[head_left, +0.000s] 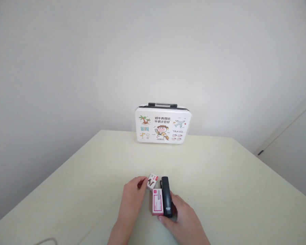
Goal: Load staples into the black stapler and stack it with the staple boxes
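Pinching staple box (152, 180), gripping stapler (166, 196)

L hand (132, 195) pinches small box (152, 181); R hand (185, 219) on stapler (166, 196)

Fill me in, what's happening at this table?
A person works at a pale table. The left hand pinches a small white and red staple box just above the table. The right hand rests at the near end of a black stapler, with a pink staple box lying flat beside it. A white cartoon-printed carry case stands upright at the far edge.
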`<state>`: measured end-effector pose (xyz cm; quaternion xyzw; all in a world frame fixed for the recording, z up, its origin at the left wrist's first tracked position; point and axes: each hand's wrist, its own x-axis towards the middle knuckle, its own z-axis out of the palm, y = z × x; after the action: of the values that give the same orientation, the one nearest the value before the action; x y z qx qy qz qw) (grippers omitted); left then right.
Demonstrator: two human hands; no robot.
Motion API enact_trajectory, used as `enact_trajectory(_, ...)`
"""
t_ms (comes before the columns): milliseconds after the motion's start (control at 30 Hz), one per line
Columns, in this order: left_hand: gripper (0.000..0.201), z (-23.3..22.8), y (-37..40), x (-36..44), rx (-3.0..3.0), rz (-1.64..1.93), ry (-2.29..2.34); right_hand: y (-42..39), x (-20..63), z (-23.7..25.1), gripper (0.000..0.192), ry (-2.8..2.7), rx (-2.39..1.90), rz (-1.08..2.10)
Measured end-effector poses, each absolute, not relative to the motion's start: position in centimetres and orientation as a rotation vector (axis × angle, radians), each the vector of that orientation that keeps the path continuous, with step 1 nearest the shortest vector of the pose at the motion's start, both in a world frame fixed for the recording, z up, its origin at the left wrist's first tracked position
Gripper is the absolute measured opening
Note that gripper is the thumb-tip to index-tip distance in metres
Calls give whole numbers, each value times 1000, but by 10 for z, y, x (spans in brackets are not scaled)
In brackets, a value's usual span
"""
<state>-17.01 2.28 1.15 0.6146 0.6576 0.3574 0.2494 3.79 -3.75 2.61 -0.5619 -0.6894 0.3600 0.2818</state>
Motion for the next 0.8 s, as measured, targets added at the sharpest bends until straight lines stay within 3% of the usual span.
enact_trajectory(800, 35, 9, 4, -147, 1667, 1092, 1570, -34, 35, 14, 57, -1796, -1433, 996)
